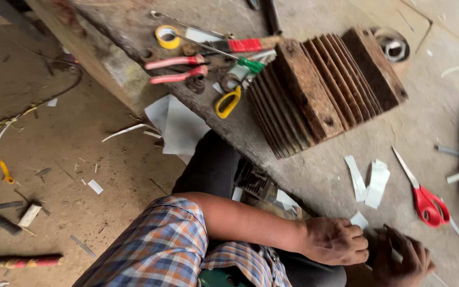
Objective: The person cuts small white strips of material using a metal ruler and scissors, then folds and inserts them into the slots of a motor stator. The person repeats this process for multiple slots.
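The left hand sits at five o'clock, fingers curled shut, its bare forearm running back toward nine. The right hand is just beside it toward four o'clock, fingers bent inward.

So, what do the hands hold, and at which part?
Both hands meet on a small white paper strip at the bench edge; the exact grip point is hidden.

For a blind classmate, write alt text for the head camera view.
Both hands, left hand and right hand, pinch a small white strip at a concrete bench edge. Red-handled scissors, a rusty stack of metal plates and pliers lie beyond.
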